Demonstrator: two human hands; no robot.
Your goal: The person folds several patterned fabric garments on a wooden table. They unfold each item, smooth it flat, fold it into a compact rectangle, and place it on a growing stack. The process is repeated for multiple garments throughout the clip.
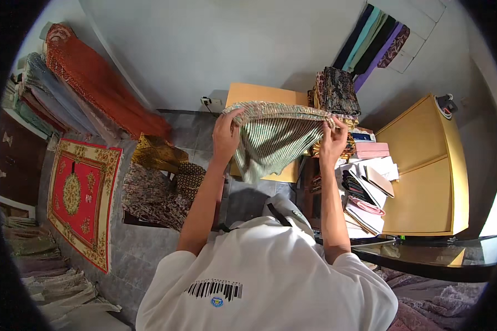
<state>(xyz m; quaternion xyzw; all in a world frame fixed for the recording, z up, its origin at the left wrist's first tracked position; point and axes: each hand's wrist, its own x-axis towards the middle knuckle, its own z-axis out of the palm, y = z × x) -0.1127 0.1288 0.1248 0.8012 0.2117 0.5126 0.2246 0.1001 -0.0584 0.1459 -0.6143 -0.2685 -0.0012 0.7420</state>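
Note:
A length of patterned fabric (281,145) hangs stretched between my two hands, with a striped face towards me and a multicoloured folded edge along the top. My left hand (227,134) grips its left upper corner. At the right upper corner, the fingers of my right hand (334,136) pinch the same edge. The cloth sags below this edge in a rough triangle. Behind it stands a light wooden table (265,92), whose middle is hidden by the cloth.
Folded patterned fabrics (339,91) are stacked beyond my right hand. Papers and notebooks (368,182) lie beside a yellow cabinet (422,178). To the left, patterned cloths (157,186) lie heaped near a red floral rug (85,198). An orange gown (91,78) hangs along the wall.

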